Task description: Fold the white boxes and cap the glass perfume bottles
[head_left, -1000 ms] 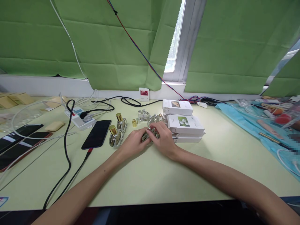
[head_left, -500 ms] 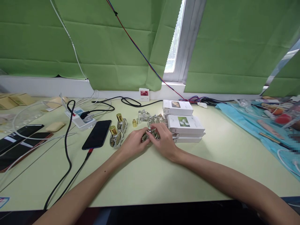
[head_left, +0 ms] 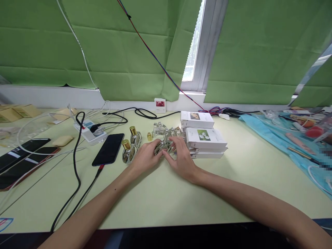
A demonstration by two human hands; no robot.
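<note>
A clear glass perfume bottle with a bare, capless neck stands on the table between my hands. My left hand curls round its left side, fingers closed on the glass. From the right, my right hand has its thumb against the bottle's front and its fingers bent near the neck. To the left are two perfume bottles with gold caps. A small gold cap lies behind my left hand. Further back stands another clear bottle, and several more bottles are partly hidden by my right hand.
White boxes are stacked to the right of my hands. A black phone on a cable lies at left, near a power strip. Blue sheeting with assorted items covers the far right. A small white box stands by the wall.
My right hand has loosened from the bottle's neck, its thumb and fingers now wider apart. The bottle sits slightly further left and more of it shows.
</note>
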